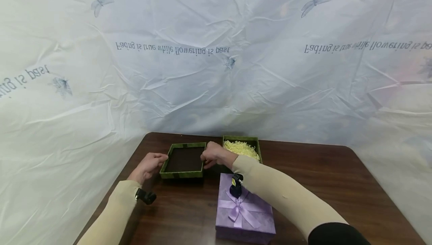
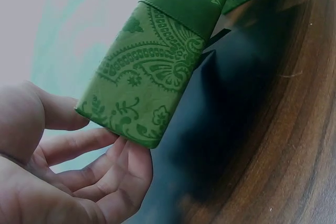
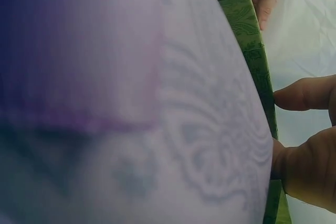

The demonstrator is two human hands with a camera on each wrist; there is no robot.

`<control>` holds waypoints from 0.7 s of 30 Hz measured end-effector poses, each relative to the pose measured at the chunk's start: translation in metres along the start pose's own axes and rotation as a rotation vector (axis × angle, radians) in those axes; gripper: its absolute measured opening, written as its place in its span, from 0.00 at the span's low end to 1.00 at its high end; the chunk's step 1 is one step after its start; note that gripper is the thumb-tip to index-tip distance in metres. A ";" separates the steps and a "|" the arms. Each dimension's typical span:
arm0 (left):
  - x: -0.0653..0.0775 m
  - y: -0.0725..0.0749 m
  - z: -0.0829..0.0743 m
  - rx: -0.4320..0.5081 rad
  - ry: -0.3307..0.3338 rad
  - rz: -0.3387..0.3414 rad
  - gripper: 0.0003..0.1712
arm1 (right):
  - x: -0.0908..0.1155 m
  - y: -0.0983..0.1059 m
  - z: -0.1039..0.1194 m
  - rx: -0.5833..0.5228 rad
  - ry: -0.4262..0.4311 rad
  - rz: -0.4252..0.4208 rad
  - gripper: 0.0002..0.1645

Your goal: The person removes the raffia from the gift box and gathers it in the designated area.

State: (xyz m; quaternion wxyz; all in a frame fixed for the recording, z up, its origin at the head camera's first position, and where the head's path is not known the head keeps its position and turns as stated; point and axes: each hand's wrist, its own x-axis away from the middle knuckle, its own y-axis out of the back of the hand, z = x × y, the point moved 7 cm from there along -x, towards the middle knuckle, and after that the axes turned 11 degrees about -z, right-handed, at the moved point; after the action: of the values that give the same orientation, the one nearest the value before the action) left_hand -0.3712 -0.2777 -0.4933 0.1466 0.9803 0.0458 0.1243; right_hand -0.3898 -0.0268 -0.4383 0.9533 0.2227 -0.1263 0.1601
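Both hands hold a green patterned box lid [image 1: 182,175] with its dark inside facing up. My left hand [image 1: 150,163] pinches its left edge between thumb and fingers. In the left wrist view the lid's embossed side [image 2: 152,61] is tilted, with a dark shadow on the wood beneath it. On the opposite edge, my right hand [image 1: 216,154] grips with thumb and fingers, also seen in the right wrist view. Right beside that hand stands a green box [image 1: 241,138] filled with pale yellow shredded paper [image 1: 241,148]; the right forearm partly hides it.
A purple gift box [image 1: 244,207] with a ribbon bow stands in front, under the right forearm, and blurs across the right wrist view. The brown wooden table [image 1: 314,177] extends to the right. White printed sheeting [image 1: 202,95] hangs behind and at both sides.
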 end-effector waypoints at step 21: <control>-0.003 -0.001 0.015 -0.081 0.025 -0.049 0.26 | 0.000 -0.014 -0.005 -0.019 -0.072 0.032 0.11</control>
State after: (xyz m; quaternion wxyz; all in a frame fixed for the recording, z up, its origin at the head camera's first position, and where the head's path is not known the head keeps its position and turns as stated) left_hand -0.3705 -0.2817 -0.5084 0.1884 0.9706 0.0664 0.1345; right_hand -0.3839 -0.0368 -0.4480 0.9475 0.2174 -0.1656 0.1661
